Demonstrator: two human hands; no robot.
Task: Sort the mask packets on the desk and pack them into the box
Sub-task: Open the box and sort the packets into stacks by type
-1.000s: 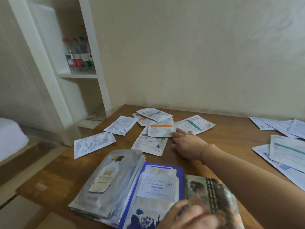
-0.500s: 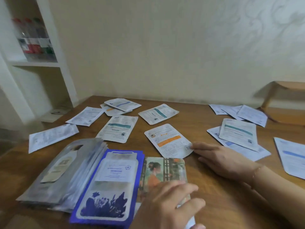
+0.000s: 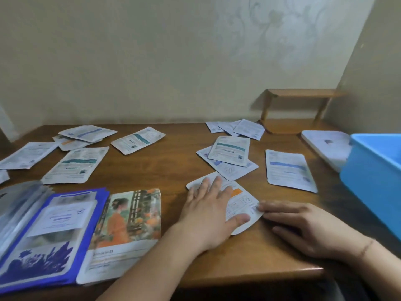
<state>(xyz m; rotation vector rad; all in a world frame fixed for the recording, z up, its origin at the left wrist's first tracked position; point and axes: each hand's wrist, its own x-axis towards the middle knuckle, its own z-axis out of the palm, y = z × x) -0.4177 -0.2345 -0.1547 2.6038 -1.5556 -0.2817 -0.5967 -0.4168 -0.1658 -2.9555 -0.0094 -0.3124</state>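
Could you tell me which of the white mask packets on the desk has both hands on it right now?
The orange-striped packet near the front edge: the left hand presses it flat and the right hand touches its corner. The other white packets lie untouched.

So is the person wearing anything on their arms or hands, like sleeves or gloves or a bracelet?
No gloves and no sleeves in view: both forearms are bare right to the picture's edge. The left hand has nothing on it that I can see. By the right hand a thin bracelet circles the wrist. No rings or watch show.

Smooth brown wooden desk (image 3: pixel 249 255), glossy foil-like mask packets (image 3: pixel 289 169), blue plastic box (image 3: pixel 368 179).
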